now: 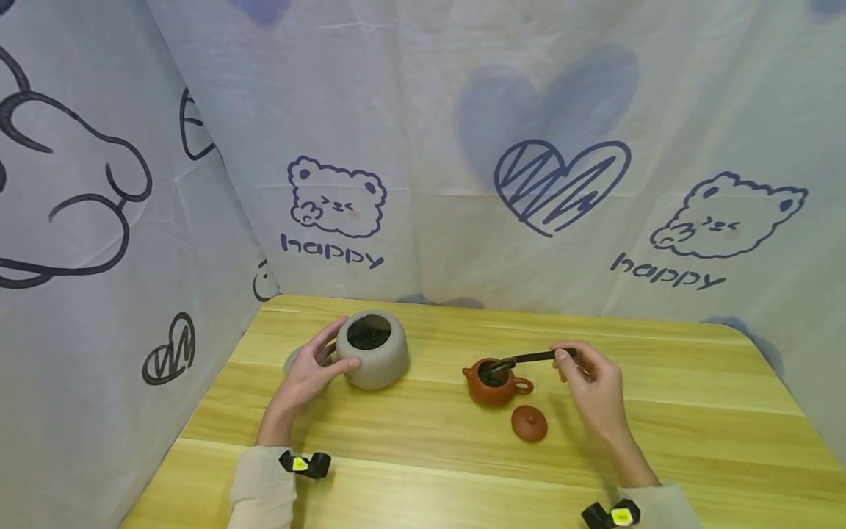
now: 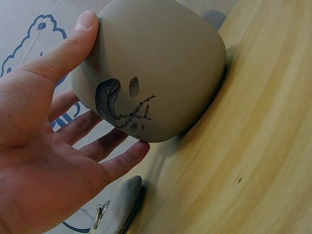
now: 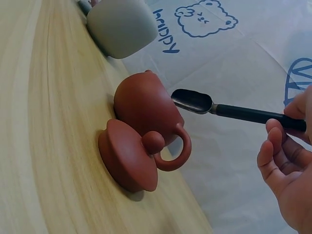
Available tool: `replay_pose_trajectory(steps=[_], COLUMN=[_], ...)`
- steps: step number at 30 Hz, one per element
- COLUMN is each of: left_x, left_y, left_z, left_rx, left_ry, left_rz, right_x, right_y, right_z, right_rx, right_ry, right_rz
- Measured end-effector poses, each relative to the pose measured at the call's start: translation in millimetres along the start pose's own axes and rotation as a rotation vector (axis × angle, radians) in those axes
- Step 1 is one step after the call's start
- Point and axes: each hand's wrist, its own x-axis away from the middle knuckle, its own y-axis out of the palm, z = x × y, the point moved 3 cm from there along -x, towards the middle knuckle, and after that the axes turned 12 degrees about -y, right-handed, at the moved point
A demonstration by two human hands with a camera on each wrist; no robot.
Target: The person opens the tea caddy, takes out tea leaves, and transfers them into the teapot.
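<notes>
My left hand holds the side of a grey round jar, thumb at the front and fingers behind; dark contents show through its top opening. In the left wrist view the jar bears a painted leaf and branch. My right hand pinches the dark handle of a small scoop, its head at the mouth of a reddish-brown teapot with dark matter inside. The scoop head looks empty in the right wrist view. The teapot's lid lies on the table, knob up, in front of the pot.
A grey lid-like piece lies on the table beside the jar, partly behind my left hand in the head view. The wooden table ends at a hanging printed cloth at the back and left.
</notes>
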Motion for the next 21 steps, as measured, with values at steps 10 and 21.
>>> replay_pose_trajectory(steps=[10,21], left_x=[-0.9,3.0], left_y=[2.8,2.5], left_z=[2.5,8.3], left_rx=[-0.009,-0.050], left_ry=[-0.016,-0.022], left_rz=[0.007,0.021], right_x=[2.2,12.8], right_y=[-14,-42], right_z=[3,10], right_rx=[0.016,0.061], right_ry=[0.105,0.134], right_rz=[0.102,0.124])
